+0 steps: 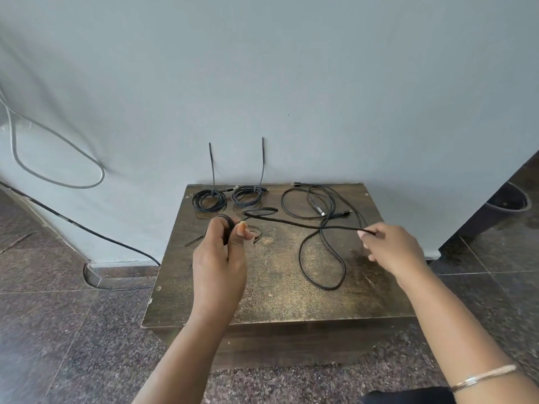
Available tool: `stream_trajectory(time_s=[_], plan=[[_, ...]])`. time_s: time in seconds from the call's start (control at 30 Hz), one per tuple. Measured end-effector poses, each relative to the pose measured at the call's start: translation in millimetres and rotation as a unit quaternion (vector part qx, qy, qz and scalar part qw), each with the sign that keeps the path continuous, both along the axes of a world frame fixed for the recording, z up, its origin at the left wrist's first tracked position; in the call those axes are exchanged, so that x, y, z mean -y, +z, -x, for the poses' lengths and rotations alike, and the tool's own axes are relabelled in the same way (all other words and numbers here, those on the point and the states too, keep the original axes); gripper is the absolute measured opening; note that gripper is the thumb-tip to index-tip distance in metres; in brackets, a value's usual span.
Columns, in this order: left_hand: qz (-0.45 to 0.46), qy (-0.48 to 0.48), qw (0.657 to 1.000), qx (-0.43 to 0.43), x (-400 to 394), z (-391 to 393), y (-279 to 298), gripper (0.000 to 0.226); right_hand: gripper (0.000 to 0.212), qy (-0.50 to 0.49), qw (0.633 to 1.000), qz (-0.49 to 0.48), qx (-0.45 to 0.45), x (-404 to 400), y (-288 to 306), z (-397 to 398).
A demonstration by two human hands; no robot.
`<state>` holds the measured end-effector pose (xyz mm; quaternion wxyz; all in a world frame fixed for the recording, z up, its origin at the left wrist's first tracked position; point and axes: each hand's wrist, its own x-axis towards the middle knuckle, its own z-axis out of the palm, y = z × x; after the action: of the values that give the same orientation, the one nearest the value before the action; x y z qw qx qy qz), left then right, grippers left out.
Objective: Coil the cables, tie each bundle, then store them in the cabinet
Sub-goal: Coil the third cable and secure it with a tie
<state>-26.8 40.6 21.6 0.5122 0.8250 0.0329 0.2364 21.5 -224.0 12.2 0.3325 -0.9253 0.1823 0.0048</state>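
Observation:
A black cable stretches taut between my hands above the brown wooden table. My left hand grips a small coil of it between thumb and fingers. My right hand pinches the cable farther along; the rest trails in a loose loop on the table. Two coiled, tied bundles lie at the back left, their tie ends sticking up against the wall. Another loose black cable lies at the back right.
Loose cable ties lie near my left hand. A grey wall stands behind the table, with a grey cord hanging and a black cord running to the floor. A dark bin stands at right. Tiled floor surrounds the table.

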Motion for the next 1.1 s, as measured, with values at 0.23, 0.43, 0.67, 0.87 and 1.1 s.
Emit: stream_trajectory(time_s=[0.23,0.43,0.67,0.87,1.1], plan=[[-0.047,-0.037,0.996,-0.059,5.7,-1.7,-7.9,0.017,0.043,0.007,0.938,-0.219,0.27,-21.3,26.1,13.0],[-0.003,0.011,0.996,-0.092,4.4,-7.1,-8.4,0.026,0.022,-0.037,0.842,-0.424,0.332,-33.6,43.3,26.0],[0.058,0.095,0.99,-0.087,-4.1,-10.6,-9.7,0.019,0.04,-0.191,0.693,-0.678,0.156,-5.9,29.7,13.1],[0.058,0.111,0.989,-0.073,-6.0,-9.6,-8.9,0.021,0.01,-0.284,0.708,-0.64,0.088,16.3,10.1,-2.8],[-0.005,0.072,0.995,-0.063,-3.5,-7.1,-6.7,0.025,0.029,-0.095,0.676,-0.727,0.079,9.9,25.8,1.6]])
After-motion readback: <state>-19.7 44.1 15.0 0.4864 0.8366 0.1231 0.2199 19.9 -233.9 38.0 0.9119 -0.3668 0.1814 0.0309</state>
